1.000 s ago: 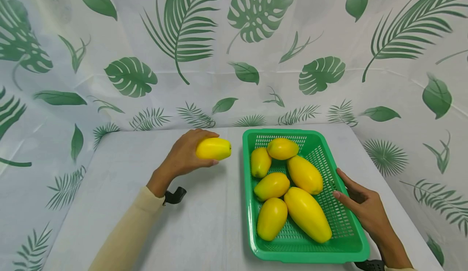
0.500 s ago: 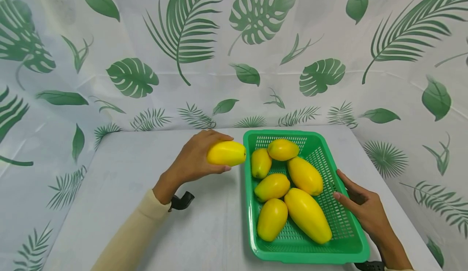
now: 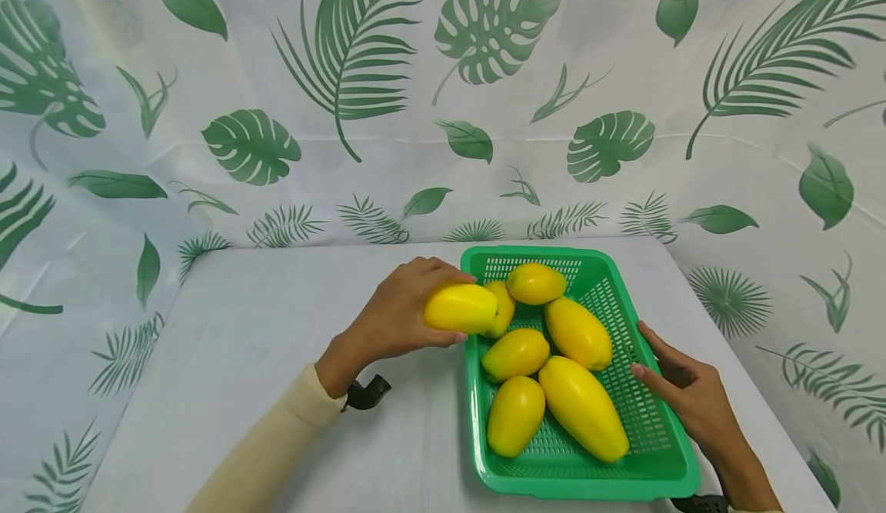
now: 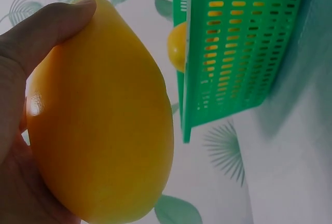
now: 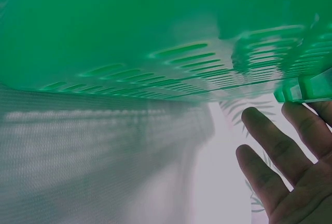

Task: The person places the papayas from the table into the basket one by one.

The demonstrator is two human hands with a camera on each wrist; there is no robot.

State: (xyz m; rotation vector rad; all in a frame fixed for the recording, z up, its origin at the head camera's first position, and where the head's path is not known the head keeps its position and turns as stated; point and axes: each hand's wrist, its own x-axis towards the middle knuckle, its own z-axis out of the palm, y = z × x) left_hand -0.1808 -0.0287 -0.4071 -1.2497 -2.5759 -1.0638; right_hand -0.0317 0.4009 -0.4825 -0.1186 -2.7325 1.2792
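Note:
My left hand (image 3: 400, 309) grips a smooth, oblong yellow fruit (image 3: 460, 309) with a blunt, narrowing tip. The fruit's front end overlaps the left rim of a green plastic basket (image 3: 474, 436) in the head view. Seen from the left wrist, the held fruit (image 4: 104, 125) fills the palm, thumb along its upper side, with the basket wall (image 4: 238, 42) beyond. At the basket's right side, my right hand (image 3: 692, 394) holds the rim, thumb over it. In the right wrist view the lower fingers (image 5: 277, 143) are spread beneath the rim.
Several yellow fruits (image 3: 514, 355) lie inside the basket, one partly hidden behind the held fruit. The basket stands on a table with a white cloth (image 3: 242, 328). A leaf-printed sheet (image 3: 512, 151) closes off the back and sides.
My left hand has carried the yellow fruit rightward, from over the cloth to the basket's left rim. The right hand and the basket have stayed in place.

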